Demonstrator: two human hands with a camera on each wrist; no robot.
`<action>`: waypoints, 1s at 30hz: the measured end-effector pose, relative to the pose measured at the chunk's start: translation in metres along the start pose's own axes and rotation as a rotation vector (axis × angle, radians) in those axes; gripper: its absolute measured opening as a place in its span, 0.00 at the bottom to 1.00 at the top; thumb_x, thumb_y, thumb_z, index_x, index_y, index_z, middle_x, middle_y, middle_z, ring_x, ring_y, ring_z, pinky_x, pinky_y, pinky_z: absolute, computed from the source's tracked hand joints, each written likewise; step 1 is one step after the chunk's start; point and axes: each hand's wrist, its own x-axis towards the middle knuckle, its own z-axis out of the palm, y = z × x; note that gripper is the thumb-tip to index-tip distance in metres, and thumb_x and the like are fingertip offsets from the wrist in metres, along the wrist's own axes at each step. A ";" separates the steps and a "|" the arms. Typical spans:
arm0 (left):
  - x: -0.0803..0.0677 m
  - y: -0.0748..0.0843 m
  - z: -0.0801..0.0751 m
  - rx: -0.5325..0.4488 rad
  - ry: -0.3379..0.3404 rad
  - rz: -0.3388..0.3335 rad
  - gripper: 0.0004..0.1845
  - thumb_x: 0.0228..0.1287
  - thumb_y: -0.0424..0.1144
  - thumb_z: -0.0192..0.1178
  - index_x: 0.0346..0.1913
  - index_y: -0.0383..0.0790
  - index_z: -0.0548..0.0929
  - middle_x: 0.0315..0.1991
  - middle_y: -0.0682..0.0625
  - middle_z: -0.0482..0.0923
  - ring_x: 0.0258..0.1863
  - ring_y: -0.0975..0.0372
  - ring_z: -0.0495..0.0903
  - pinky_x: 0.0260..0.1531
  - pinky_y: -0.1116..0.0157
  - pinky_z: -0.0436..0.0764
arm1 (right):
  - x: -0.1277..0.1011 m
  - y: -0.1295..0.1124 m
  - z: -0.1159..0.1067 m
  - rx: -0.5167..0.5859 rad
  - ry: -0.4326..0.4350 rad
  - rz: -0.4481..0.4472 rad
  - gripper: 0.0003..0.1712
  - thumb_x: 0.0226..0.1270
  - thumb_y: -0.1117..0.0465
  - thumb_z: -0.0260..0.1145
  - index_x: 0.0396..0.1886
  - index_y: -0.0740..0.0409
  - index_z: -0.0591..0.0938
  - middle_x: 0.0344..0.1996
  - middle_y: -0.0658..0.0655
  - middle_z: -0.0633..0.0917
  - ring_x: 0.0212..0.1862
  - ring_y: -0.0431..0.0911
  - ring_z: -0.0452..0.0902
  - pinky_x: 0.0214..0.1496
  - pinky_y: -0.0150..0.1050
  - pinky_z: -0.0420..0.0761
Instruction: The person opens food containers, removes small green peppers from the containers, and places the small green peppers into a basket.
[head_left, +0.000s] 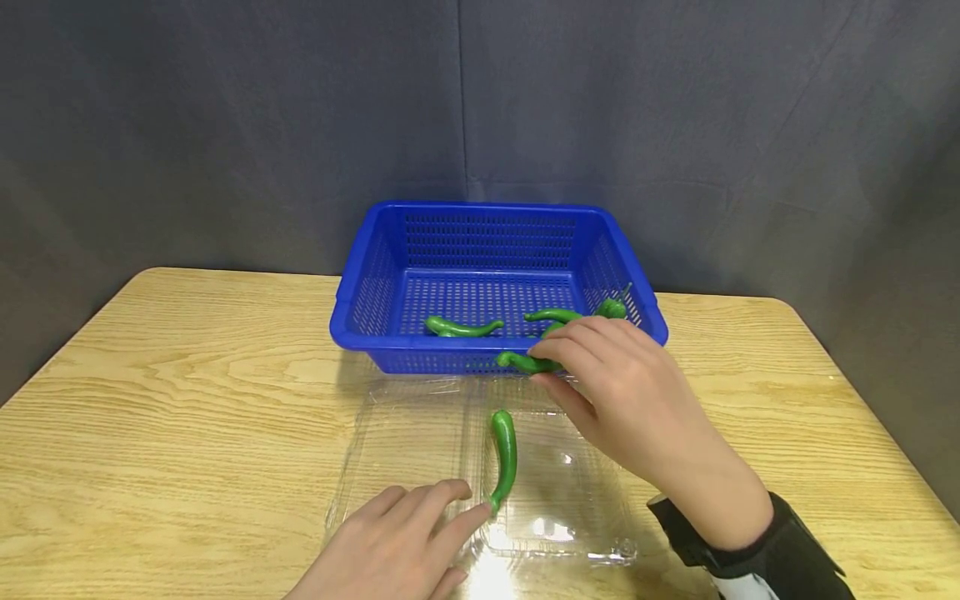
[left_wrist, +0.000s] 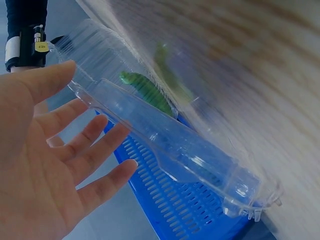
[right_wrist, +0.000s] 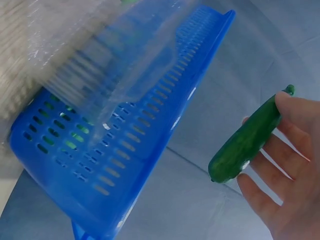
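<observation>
A green chili pepper (head_left: 519,362) is pinched between the thumb and fingers of my right hand (head_left: 633,400), in front of the blue basket's near rim. The right wrist view shows this pepper (right_wrist: 244,142) lengthwise, its narrow tip by the thumb. On the table lies an opened clear plastic clamshell box (head_left: 566,492). Another green chili pepper (head_left: 506,454) rests in it, close to the middle fold. My left hand (head_left: 397,537) hovers over the box's left half, fingers loosely spread. Its index fingertip is near the pepper's lower end; whether they touch I cannot tell.
Behind the box stands the blue slotted basket (head_left: 420,342), holding several green chili peppers (head_left: 463,328), partly hidden by its front rim and my right hand. A wooden table (head_left: 210,417) extends to both sides. A grey curtain (head_left: 240,133) hangs behind.
</observation>
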 end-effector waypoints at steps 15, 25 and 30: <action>0.000 0.000 0.000 0.024 0.011 0.006 0.24 0.79 0.49 0.33 0.56 0.47 0.80 0.52 0.50 0.79 0.45 0.61 0.82 0.38 0.64 0.81 | -0.012 0.025 0.006 -0.060 -0.010 0.141 0.12 0.59 0.67 0.73 0.42 0.63 0.83 0.38 0.57 0.87 0.42 0.54 0.82 0.47 0.50 0.79; 0.000 0.001 0.001 0.015 0.023 0.004 0.26 0.79 0.48 0.29 0.55 0.47 0.80 0.51 0.49 0.80 0.44 0.60 0.83 0.38 0.63 0.82 | -0.020 0.036 0.010 -0.093 -0.056 0.217 0.11 0.61 0.67 0.72 0.42 0.64 0.84 0.38 0.58 0.86 0.43 0.54 0.81 0.47 0.49 0.79; 0.000 0.001 0.002 0.015 0.034 0.004 0.27 0.79 0.48 0.28 0.54 0.47 0.81 0.50 0.49 0.80 0.44 0.60 0.83 0.37 0.63 0.82 | -0.022 0.040 0.012 -0.099 -0.076 0.250 0.10 0.62 0.67 0.72 0.43 0.65 0.84 0.39 0.58 0.86 0.43 0.54 0.81 0.49 0.49 0.79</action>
